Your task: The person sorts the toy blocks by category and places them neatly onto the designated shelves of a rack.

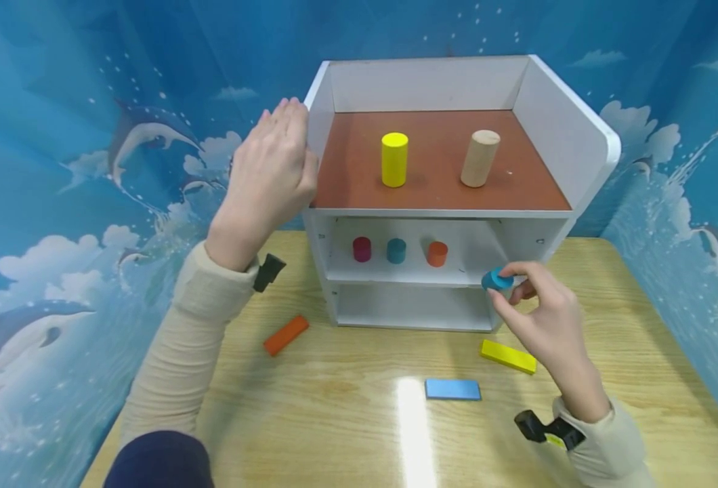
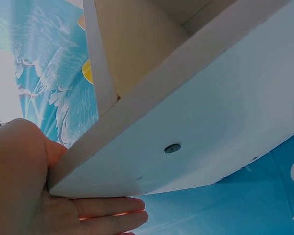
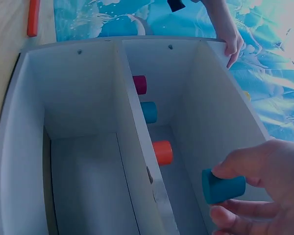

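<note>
My right hand (image 1: 544,315) pinches a blue cylinder (image 1: 494,280) between thumb and fingers at the right end of the white shelf unit's (image 1: 426,85) middle level. In the right wrist view the cylinder (image 3: 224,187) lies sideways to that camera, apart from the others. A crimson cylinder (image 1: 362,249), a teal cylinder (image 1: 396,251) and an orange cylinder (image 1: 437,254) stand in a row on that level. My left hand (image 1: 273,163) rests against the unit's left side, its straight fingers along the outer panel (image 2: 196,142) in the left wrist view.
On the brown top stand a yellow cylinder (image 1: 394,163) and a plain wooden cylinder (image 1: 479,161). An orange-red block (image 1: 286,335), a yellow block (image 1: 508,356) and a light blue block (image 1: 453,390) lie on the wooden table (image 1: 334,420). Behind hangs a blue dolphin-print curtain (image 1: 213,41).
</note>
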Tool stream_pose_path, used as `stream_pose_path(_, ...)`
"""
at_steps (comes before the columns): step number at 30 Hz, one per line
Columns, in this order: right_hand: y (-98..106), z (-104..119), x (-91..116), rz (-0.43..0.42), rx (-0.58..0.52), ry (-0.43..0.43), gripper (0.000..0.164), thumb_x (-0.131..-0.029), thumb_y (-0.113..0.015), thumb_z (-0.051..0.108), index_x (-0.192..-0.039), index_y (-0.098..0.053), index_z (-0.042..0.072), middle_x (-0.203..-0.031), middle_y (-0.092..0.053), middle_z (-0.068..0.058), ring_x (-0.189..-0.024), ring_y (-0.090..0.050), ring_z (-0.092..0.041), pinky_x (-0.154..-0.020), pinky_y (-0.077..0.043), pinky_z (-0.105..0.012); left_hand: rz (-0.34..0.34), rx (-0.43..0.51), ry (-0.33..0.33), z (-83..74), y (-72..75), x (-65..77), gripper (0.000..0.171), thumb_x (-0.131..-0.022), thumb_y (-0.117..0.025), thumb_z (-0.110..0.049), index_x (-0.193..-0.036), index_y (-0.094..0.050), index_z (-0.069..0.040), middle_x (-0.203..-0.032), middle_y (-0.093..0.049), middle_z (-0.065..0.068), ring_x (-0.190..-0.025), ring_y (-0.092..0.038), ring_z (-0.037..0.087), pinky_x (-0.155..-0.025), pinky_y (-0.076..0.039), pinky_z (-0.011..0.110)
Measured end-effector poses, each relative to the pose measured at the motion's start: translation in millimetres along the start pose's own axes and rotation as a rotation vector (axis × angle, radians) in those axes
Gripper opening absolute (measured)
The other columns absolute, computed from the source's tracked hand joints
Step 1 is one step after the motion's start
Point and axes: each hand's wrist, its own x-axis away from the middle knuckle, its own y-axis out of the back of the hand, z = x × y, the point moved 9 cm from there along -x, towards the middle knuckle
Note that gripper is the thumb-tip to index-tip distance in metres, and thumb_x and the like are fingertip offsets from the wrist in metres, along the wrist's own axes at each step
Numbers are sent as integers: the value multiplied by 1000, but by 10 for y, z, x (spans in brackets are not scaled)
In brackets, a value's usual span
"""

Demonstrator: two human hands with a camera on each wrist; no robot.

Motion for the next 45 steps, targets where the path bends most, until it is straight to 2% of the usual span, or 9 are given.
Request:
stream_pose_path(3,-53,2,-85,-33,23,-1,37,-71,-83,-4,-103,-66,2,-87,-65,-5,-60,-51,-12,-61,-41,-13,0,2,1,2,-4,-3,52,-101,-33,-17,-147,-38,8,-152,-39,22,-144,-33,30,-119,-21,40)
stream_pose_path(6,-107,-17,-148,-62,81,-16,33,-74,-83,0,-103,-67,3,-82,-63,-7,-55,-51,-14,-56,-37,-13,1,3,1,0,-7,-7,52,-101,-32,-17,-147,-38,8,-152,-39,23,-144,-33,30,-119,-20,40)
stream_pose_path(10,-171,-43,-219,-83,176,-51,25,-79,-79,6,-102,-67,5,-73,-58,-7,-51,-47,-13,-48,-35,-22,0,2,-2,-1,-4,-9,53,-101,-32,-17,-147,-37,8,-152,-39,23,-144,-33,31,-119,-20,41)
stream_pose_path(14,-216,-73,-256,-94,226,-91,22,-83,-75,10,-102,-66,5,-78,-62,-11,-50,-48,-17,-43,-35,-31,5,0,-1,2,-4,-6,53,-102,-32,-17,-148,-36,8,-152,-38,23,-144,-32,31,-119,-20,40)
stream_pose_path(22,-311,-171,-267,-89,287,-191,20,-84,-73,12,-102,-66,5,-79,-64,-15,-43,-37,-21,-38,-28,-33,6,4,2,5,1,-7,53,-101,-33,-17,-148,-36,8,-153,-38,23,-145,-32,30,-119,-19,40)
stream_pose_path(25,-348,-205,-269,-77,311,-218,21,-83,-74,12,-102,-67,6,-84,-66,-17,-44,-42,-27,-37,-28,-35,5,4,1,4,0,-7,53,-101,-33,-17,-148,-36,8,-153,-38,23,-145,-32,30,-119,-19,40)
stream_pose_path(30,-399,-252,-271,-47,328,-255,20,-83,-73,11,-102,-67,6,-89,-68,-17,-48,-50,-34,-36,-31,-36,11,4,2,5,-4,-2,54,-101,-32,-17,-149,-35,8,-153,-37,22,-145,-31,30,-120,-19,40)
stream_pose_path(45,-427,-269,-256,-15,327,-276,23,-85,-72,16,-106,-67,7,-96,-66,-19,-53,-53,-38,-38,-38,-42,5,-1,2,-9,4,-4,53,-101,-36,-16,-149,-36,7,-153,-38,22,-145,-32,30,-119,-20,40)
